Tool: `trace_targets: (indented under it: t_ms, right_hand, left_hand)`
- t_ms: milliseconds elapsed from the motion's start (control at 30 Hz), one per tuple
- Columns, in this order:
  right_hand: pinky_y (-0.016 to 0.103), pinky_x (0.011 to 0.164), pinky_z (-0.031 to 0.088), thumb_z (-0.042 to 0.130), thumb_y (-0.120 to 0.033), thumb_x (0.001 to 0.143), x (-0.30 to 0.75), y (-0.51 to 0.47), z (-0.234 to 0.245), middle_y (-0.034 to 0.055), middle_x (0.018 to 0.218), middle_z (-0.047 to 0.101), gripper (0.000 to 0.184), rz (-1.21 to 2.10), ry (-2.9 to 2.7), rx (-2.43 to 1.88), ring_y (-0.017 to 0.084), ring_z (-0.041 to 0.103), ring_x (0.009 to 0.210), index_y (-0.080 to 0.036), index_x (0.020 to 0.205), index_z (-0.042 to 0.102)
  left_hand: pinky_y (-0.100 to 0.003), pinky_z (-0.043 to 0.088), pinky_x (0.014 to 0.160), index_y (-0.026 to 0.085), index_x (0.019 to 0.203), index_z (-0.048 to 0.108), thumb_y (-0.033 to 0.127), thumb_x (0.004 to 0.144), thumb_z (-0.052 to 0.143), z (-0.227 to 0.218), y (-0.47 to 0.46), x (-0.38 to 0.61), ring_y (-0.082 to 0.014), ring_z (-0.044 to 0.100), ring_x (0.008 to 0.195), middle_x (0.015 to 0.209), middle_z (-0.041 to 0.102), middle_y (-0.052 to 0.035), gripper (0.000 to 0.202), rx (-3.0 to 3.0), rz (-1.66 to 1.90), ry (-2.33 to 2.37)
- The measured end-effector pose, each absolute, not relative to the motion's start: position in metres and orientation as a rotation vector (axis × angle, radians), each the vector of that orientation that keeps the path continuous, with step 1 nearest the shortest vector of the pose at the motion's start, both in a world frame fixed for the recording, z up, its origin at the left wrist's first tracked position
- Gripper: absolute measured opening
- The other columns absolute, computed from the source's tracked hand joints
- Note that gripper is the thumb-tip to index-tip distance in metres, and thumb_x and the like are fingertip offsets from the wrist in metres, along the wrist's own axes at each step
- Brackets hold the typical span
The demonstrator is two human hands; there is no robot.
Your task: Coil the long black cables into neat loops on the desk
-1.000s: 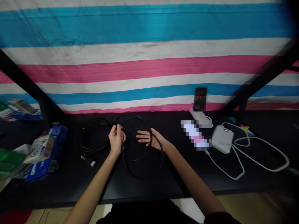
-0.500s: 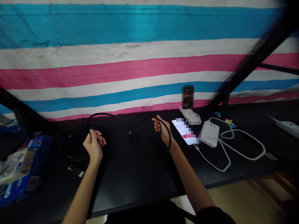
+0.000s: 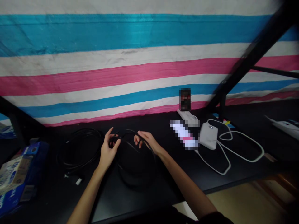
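A thin black cable (image 3: 130, 134) lies in loops on the black desk (image 3: 144, 186). My left hand (image 3: 108, 149) pinches the cable between thumb and fingers at the top of a loop. My right hand (image 3: 146, 140) is just to the right of it, fingers curled round the same cable. The two hands are a few centimetres apart above the coil. A second coil of black cable (image 3: 79, 149) lies to the left, with a plug (image 3: 76, 180) at its near end.
A phone (image 3: 184, 134), a white power bank (image 3: 208, 136) with a white cable (image 3: 238, 149) and a white power strip (image 3: 188, 116) lie to the right. Blue snack boxes (image 3: 16, 174) sit at the left. A striped cloth (image 3: 140, 62) hangs behind. Black frame bars (image 3: 247, 56) cross at the right.
My hands, spread wide apart half a second ago with the cable stretched between them, have come together over the coil. The loop round my right hand has dropped onto the desk.
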State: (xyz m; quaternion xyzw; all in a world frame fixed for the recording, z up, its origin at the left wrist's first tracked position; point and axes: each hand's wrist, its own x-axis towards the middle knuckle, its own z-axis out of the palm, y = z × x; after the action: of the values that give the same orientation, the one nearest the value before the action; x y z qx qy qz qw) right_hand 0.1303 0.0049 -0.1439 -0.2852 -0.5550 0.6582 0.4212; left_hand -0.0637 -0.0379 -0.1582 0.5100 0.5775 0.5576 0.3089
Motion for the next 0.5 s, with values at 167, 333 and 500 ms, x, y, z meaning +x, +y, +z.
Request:
trace_targets:
  t_ms: [167, 333, 500]
  right_hand:
    - [0.019, 0.046, 0.044, 0.042, -0.056, 0.088, 0.122, -0.002, -0.152, 0.0056, 0.074, 0.06, 0.05, 1.761, -1.546, -0.659, 0.011, 0.056, 0.061, -0.013, 0.075, 0.064]
    - [0.017, 0.048, 0.048, 0.07, -0.037, 0.073, 0.12, -0.006, -0.158, 0.007, 0.104, 0.058, 0.045, 1.736, -1.631, -0.652, 0.013, 0.06, 0.078, -0.02, 0.112, 0.056]
    - [0.016, 0.048, 0.049, 0.072, -0.037, 0.071, 0.111, -0.013, -0.166, 0.0063, 0.11, 0.056, 0.047, 1.719, -1.806, -0.661, 0.014, 0.059, 0.081, -0.023, 0.114, 0.059]
  left_hand:
    - [-0.022, 0.027, 0.038, 0.015, 0.067, 0.057, 0.049, 0.085, 0.046, -0.156, -0.041, -0.07, -0.0079, 0.037, 0.037, 0.046, 0.045, 0.0027, 0.04, 1.266, 1.427, 1.456]
    - [-0.022, 0.027, 0.044, 0.017, 0.048, 0.041, 0.048, 0.086, 0.049, -0.152, -0.047, -0.063, -0.0068, 0.034, 0.041, 0.042, 0.038, 0.0031, 0.05, 1.281, 1.462, 1.406]
    - [-0.023, 0.026, 0.042, 0.018, 0.048, 0.039, 0.048, 0.084, 0.052, -0.154, -0.049, -0.053, -0.007, 0.032, 0.038, 0.039, 0.036, 0.004, 0.049, 1.196, 1.468, 1.346]
